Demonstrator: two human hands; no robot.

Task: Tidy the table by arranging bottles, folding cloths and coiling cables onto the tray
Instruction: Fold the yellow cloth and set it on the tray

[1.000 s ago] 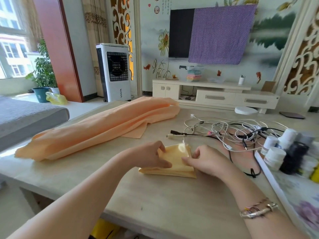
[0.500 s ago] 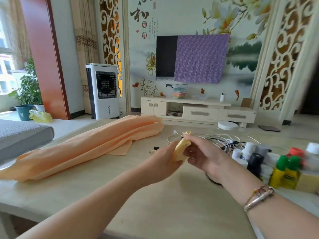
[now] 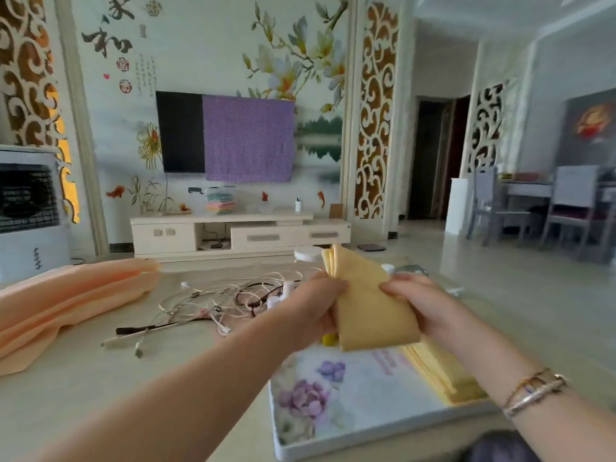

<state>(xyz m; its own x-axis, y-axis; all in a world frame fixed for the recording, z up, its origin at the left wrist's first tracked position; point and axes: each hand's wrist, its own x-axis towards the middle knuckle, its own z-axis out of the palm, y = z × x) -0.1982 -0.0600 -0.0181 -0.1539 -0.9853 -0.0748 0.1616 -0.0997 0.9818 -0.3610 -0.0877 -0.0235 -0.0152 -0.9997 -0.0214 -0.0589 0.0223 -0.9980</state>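
- Left hand [image 3: 320,305] grips the folded yellow cloth [image 3: 370,308] along its left edge, fingers curled round it, thumb side up.
- Right hand [image 3: 423,305] pinches the same cloth on its right edge, fingertips pressed into the fabric; bracelets [image 3: 533,391] on that wrist.
- Cloth is held up in the air btwn both hands, above the tray [image 3: 333,425], not resting on anything.
- Its long axis runs from the upper-left corner, which points up & away from the person, down toward lower right; the layered fold edges show at the top tip, the wide end hangs low nr the tray.
- Tray: white w/ purple flower print, on the table [image 3: 133,395] just below the hands; a stack of folded yellow cloths [image 3: 443,371] already lies along its right side, long axis running front to back.
- Bottles [image 3: 286,291] stand at the tray's far end, mostly hidden behind the left hand; a yellow one [image 3: 328,338] peeks out under the held cloth. Count can't be told.
- Left of the tray, a loose tangle of white & dark cables [image 3: 213,301] sprawls on the tabletop, uncoiled.
- Further left, a long peach cloth [image 3: 66,305] lies bunched across the table, long axis going left to right, well apart from the tray.
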